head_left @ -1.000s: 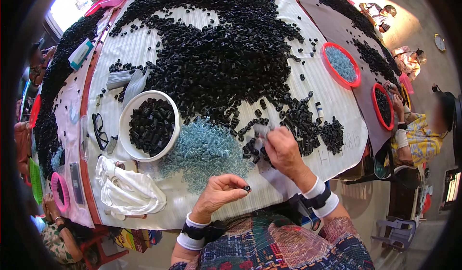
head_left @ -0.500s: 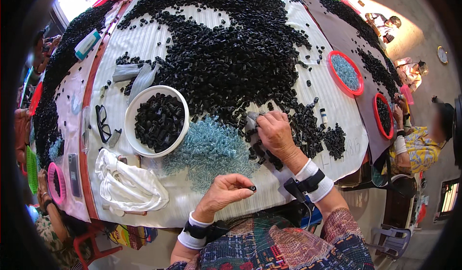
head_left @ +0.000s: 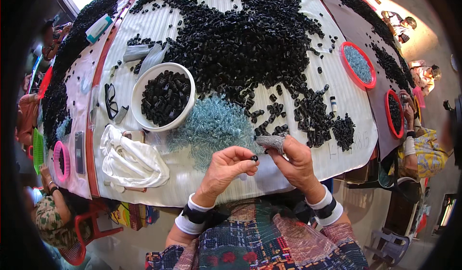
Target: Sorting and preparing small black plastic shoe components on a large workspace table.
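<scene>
My left hand (head_left: 222, 168) pinches a small black cylindrical part (head_left: 254, 158) between thumb and fingertip, one end facing up. Close beside it, my right hand (head_left: 297, 163) is closed, with a grey knitted finger cover (head_left: 272, 141) on its forefinger. A dark bit shows at that covered fingertip, too small to name. Just beyond my hands lies a heap of tiny light-blue translucent pieces (head_left: 211, 125). Loose black parts (head_left: 310, 113) are scattered past my right hand. A white bowl (head_left: 136, 108) full of larger black parts stands to the left of the blue heap.
A large mound of black parts (head_left: 240, 43) covers the far table. At left lie a white cloth (head_left: 134, 161), eyeglasses (head_left: 110, 101) and a phone (head_left: 80, 152). Red-rimmed trays (head_left: 369, 83) stand at right. Co-workers sit at both sides, one in a yellow patterned shirt (head_left: 430, 152).
My right hand has drawn back from the black parts toward my left hand, and its fingers have turned. My left hand still pinches the black part. The whole view has shifted slightly.
</scene>
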`<state>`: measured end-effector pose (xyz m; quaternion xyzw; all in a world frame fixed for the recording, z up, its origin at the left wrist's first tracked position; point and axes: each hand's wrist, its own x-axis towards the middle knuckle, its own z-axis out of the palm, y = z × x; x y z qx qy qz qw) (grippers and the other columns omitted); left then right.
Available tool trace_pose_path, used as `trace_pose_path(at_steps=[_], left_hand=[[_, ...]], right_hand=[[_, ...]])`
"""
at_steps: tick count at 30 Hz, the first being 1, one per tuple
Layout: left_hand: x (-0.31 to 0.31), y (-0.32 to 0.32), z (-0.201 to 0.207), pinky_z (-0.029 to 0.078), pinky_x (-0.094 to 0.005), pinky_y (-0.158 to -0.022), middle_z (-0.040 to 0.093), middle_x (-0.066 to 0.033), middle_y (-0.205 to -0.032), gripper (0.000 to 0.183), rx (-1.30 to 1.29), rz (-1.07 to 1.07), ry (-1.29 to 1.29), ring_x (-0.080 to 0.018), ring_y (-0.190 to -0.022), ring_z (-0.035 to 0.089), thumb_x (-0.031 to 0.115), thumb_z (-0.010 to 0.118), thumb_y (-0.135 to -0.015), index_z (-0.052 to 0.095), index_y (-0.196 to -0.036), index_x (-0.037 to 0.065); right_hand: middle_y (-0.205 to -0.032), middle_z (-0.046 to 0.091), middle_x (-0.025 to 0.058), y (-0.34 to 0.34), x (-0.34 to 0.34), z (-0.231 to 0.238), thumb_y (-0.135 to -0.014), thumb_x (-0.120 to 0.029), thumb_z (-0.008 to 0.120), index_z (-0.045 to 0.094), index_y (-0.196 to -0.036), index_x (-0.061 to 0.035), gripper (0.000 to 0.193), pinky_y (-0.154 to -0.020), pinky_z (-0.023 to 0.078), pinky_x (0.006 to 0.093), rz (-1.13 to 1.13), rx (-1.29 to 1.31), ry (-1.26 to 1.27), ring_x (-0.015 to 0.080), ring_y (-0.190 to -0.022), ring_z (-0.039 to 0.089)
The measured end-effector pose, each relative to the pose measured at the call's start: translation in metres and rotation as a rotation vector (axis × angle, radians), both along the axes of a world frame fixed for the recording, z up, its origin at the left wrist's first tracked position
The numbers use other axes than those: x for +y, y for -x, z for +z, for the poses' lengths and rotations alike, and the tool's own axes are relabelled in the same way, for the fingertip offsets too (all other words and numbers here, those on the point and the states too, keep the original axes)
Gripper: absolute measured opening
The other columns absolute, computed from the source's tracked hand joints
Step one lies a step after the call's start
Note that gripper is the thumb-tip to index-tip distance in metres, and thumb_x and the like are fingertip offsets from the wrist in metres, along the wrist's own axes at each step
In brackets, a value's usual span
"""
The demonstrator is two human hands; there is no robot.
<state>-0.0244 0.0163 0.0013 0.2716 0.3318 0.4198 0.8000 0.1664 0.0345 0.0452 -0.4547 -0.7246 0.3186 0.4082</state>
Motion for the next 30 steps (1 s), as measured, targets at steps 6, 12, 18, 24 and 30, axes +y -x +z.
trace_pose_path(at_steps=[6, 12, 18, 24, 30], left_hand=[[-0.003, -0.015, 0.017, 0.053, -0.0248, -0.068, 0.066, -0.0096, -0.088, 0.017, 0.055, 0.059, -0.070, -0.0139, -0.076, 0.064, 0.004, 0.066, -0.084, 0.060, -0.098, -0.004], [-0.008, -0.023, 0.022, 0.053, -0.0229, -0.068, 0.066, -0.0083, -0.087, 0.019, 0.121, 0.095, -0.111, -0.0115, -0.076, 0.063, 0.002, 0.067, -0.082, 0.061, -0.099, -0.004], [-0.008, -0.027, 0.022, 0.051, -0.0212, -0.068, 0.066, -0.0074, -0.087, 0.020, 0.157, 0.112, -0.146, -0.0095, -0.076, 0.061, 0.002, 0.067, -0.083, 0.061, -0.101, -0.005], [-0.009, -0.028, 0.023, 0.051, -0.0205, -0.067, 0.066, -0.0071, -0.087, 0.020, 0.220, 0.118, -0.165, -0.0089, -0.075, 0.061, 0.001, 0.067, -0.082, 0.061, -0.101, -0.005], [-0.010, -0.026, 0.015, 0.051, -0.0202, -0.065, 0.066, -0.0067, -0.086, 0.019, 0.257, 0.122, -0.176, -0.0082, -0.074, 0.061, 0.001, 0.068, -0.081, 0.063, -0.098, -0.004]], right_hand=[[-0.077, 0.062, 0.0094, 0.003, -0.015, -0.003, -0.074, 0.007, 0.064, 0.066, -0.100, -0.0029, 0.028, -0.057, 0.046, 0.0286, -0.083, 0.116, -0.048, 0.0188, -0.065, 0.059], [-0.091, 0.066, 0.0091, 0.000, -0.023, -0.009, -0.077, 0.008, 0.063, 0.063, -0.105, -0.0007, 0.029, -0.068, 0.050, 0.0259, -0.099, 0.158, -0.023, 0.0147, -0.080, 0.063], [-0.090, 0.067, 0.0094, 0.004, -0.027, -0.017, -0.077, 0.006, 0.065, 0.060, -0.109, -0.0007, 0.033, -0.065, 0.051, 0.0252, -0.177, 0.344, 0.082, 0.0134, -0.077, 0.064], [-0.089, 0.067, 0.0102, 0.001, -0.027, -0.020, -0.075, 0.006, 0.068, 0.061, -0.106, 0.0004, 0.032, -0.064, 0.052, 0.0268, -0.193, 0.279, 0.023, 0.0146, -0.078, 0.066], [-0.087, 0.068, 0.0099, 0.003, -0.029, -0.019, -0.074, 0.008, 0.067, 0.062, -0.104, 0.0000, 0.031, -0.069, 0.052, 0.0278, -0.181, 0.036, -0.175, 0.0167, -0.078, 0.067]])
